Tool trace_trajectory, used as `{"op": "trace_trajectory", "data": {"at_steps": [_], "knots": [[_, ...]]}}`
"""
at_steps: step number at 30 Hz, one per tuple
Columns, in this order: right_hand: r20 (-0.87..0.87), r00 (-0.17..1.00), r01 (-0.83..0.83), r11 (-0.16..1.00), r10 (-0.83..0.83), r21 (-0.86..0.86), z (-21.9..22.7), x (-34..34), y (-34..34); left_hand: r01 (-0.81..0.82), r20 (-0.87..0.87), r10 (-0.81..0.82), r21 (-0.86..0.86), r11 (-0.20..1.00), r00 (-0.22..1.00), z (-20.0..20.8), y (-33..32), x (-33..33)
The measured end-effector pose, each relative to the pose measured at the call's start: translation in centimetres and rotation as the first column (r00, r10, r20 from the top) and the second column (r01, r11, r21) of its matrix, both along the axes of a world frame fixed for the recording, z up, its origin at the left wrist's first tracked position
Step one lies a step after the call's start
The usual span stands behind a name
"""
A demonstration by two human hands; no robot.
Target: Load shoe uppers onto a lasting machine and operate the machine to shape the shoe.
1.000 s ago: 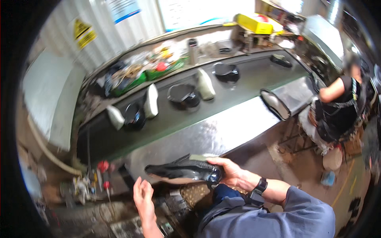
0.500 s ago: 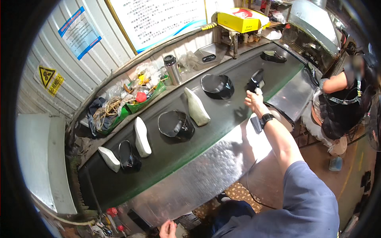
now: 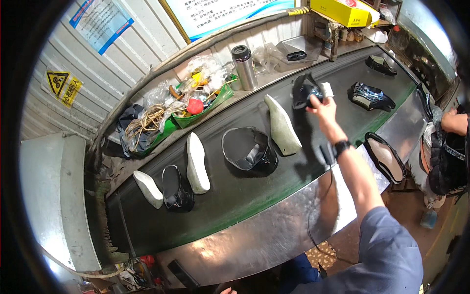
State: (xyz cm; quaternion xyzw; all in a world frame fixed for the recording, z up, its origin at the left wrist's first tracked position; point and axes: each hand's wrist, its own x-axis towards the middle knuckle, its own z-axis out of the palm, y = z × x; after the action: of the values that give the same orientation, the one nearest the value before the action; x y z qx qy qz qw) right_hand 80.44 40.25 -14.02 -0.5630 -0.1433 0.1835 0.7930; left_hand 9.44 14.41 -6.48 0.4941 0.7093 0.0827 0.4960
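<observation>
My right hand (image 3: 324,109), with white covering on a fingertip, is closed on the edge of a black shoe upper (image 3: 304,93), which is blurred, over the dark belt (image 3: 220,215). Only the fingertips of my left hand (image 3: 228,291) show at the lower edge. Left of the upper lies a pale shoe last (image 3: 283,126), followed by another black upper (image 3: 249,153). Farther left are a second last (image 3: 197,164), a small black upper (image 3: 177,190) and a third last (image 3: 148,188). To the right, a black shoe (image 3: 370,96) rests on the belt.
Another black shoe (image 3: 381,65) stands at the belt's far end. A black shoe with a pale underside (image 3: 386,157) lies at the metal table's (image 3: 245,245) right edge. A co-worker's arm (image 3: 454,122) is at right. A steel flask (image 3: 244,68) stands behind the belt.
My right hand has left the black shoe on the right and closed on the black upper to its left. My left hand has sunk mostly out of view. The whole view has shifted.
</observation>
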Motion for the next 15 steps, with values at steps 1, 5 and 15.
{"op": "trace_trajectory", "data": {"at_steps": [1,5,15], "knots": [[0.296,0.954,-0.003,0.986,0.053,-0.167,0.7,-2.5,-0.4,-0.033,0.028,0.034,-0.027,0.999,0.999,0.7,0.3,0.8],[0.659,0.462,0.133,0.689,0.593,-0.713,-0.5,-10.1,-4.0,-0.019,0.141,0.011,0.056,0.998,0.990,0.8,2.4,2.2],[0.524,0.442,0.151,0.516,0.728,-0.843,3.8,-12.2,-11.7,0.111,0.234,-0.116,0.038,0.993,0.965,1.8,4.6,4.9]]}}
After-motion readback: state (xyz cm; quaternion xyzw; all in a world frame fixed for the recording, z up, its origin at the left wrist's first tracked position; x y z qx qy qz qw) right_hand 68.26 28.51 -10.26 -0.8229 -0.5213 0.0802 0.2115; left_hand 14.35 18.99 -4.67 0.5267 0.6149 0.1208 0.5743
